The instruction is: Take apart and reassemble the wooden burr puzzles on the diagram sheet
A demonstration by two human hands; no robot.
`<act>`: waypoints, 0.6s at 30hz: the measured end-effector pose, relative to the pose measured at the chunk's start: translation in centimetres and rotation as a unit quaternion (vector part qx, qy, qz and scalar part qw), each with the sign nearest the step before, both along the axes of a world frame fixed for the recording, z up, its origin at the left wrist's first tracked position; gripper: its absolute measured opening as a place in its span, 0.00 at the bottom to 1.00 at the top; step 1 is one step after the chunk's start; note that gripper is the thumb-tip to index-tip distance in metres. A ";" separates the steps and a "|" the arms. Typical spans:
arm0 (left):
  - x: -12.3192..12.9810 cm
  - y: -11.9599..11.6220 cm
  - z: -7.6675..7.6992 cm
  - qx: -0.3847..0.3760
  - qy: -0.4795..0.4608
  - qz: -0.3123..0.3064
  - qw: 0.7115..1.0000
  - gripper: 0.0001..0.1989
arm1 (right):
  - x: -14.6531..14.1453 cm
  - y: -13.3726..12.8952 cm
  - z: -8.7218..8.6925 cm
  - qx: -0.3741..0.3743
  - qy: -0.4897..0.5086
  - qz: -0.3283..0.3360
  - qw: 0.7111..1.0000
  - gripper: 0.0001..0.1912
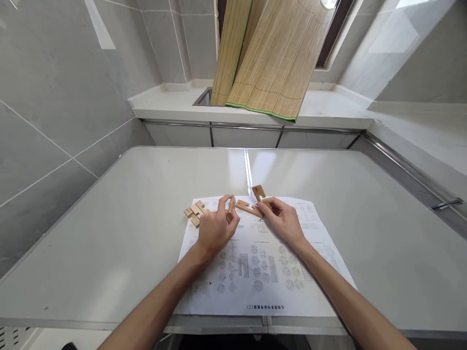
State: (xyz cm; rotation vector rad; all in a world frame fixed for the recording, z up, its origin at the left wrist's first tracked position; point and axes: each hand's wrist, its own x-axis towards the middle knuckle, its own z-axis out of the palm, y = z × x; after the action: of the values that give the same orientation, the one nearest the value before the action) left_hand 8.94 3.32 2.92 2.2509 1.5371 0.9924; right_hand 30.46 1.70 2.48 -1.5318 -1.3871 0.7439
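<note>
My left hand (218,223) is closed around a small wooden puzzle piece (231,206), held between thumb and fingers over the printed sheet. My right hand (284,221) pinches a notched wooden piece (258,191), tilted up, with a dark mark near its top end. Between the hands another notched wooden piece (248,208) lies on the paper, its right end close to my right fingertips; whether they touch it I cannot tell. Left of my left hand, several wooden pieces (196,212) lie in a small cluster, partly over the sheet's edge.
The printed sheet (262,296), covered with small diagrams and seen upside down, lies on a white folding table (109,233) with a centre seam. Behind it is a white counter (164,104) with a sink (204,97) and a hanging bamboo mat (273,63). Grey tiled walls stand around.
</note>
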 end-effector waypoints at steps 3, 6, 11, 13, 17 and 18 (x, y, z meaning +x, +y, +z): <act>0.1 -0.1 -0.2 -0.019 0.052 0.010 0.998 0.18 | -0.1 -0.1 -0.2 0.003 -0.006 0.008 1.000 0.16; 0.2 -0.2 -0.2 -0.050 0.088 0.001 0.995 0.20 | -0.1 -0.2 -0.3 0.002 0.002 0.026 1.000 0.16; 0.2 -0.2 0.3 -0.088 0.139 0.005 0.986 0.20 | -0.1 -0.2 -0.4 0.017 -0.020 0.020 0.999 0.21; 0.2 -0.2 0.5 -0.096 0.156 0.008 0.983 0.20 | 0.0 -0.2 -0.6 0.028 -0.042 0.002 0.999 0.22; 0.3 -0.3 0.7 -0.108 0.174 0.010 0.979 0.20 | 0.2 0.0 -1.2 0.061 -0.098 -0.010 0.993 0.22; 0.3 -0.3 0.7 -0.108 0.176 0.012 0.978 0.20 | 0.2 0.0 -1.3 0.065 -0.109 -0.009 0.992 0.21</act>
State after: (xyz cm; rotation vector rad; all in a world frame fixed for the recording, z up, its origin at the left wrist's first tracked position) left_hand 9.23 3.03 3.60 2.3423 1.7145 0.4164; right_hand 30.67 1.73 1.16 -1.5556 -1.5470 0.4763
